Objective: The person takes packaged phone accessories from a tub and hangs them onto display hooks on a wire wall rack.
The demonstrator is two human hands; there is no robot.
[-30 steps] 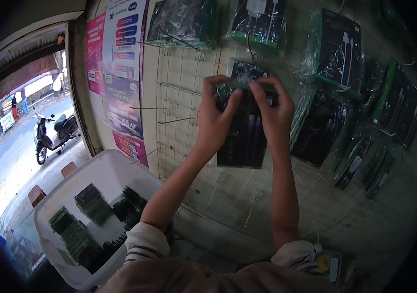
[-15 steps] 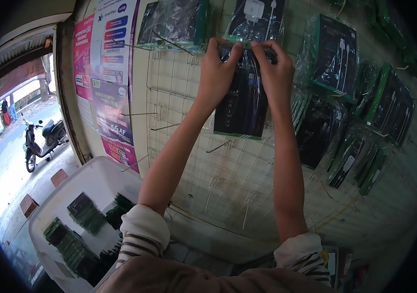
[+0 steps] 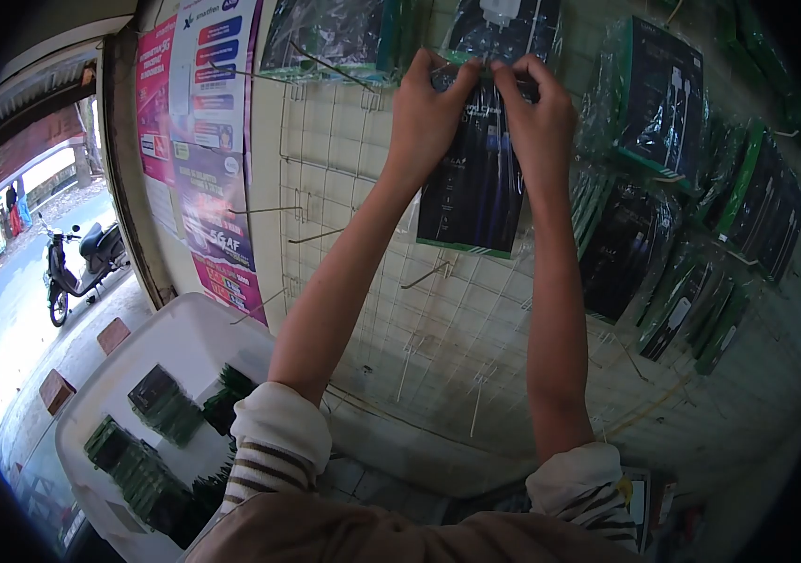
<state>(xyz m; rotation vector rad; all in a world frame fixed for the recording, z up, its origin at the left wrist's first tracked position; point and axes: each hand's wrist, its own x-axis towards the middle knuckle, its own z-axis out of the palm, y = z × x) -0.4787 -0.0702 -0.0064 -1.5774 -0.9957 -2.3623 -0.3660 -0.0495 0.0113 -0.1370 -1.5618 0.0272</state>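
Observation:
Both hands pinch the top edge of a dark packet (image 3: 469, 192) with green borders and a shiny clear wrapper. My left hand (image 3: 430, 113) has its thumb and fingers closed at the upper left corner. At the upper right corner, my right hand (image 3: 539, 105) grips the same way. The packet hangs upright against the wire grid (image 3: 372, 310). Just above the fingertips is another packet (image 3: 505, 26) picturing a white charger. Whether a hook passes through the held packet's top cannot be seen behind the fingers.
Wrapped cable packets (image 3: 661, 98) hang on the grid to the right, and more packets (image 3: 330, 38) at upper left. Bare metal hooks (image 3: 427, 275) stick out from the grid. A white plastic tub (image 3: 203, 314) holds stacked packets at lower left. Beyond the doorway stands a scooter (image 3: 81, 263).
Both hands and the packet sit slightly higher and farther right in view. The hold on the top edge is the same.

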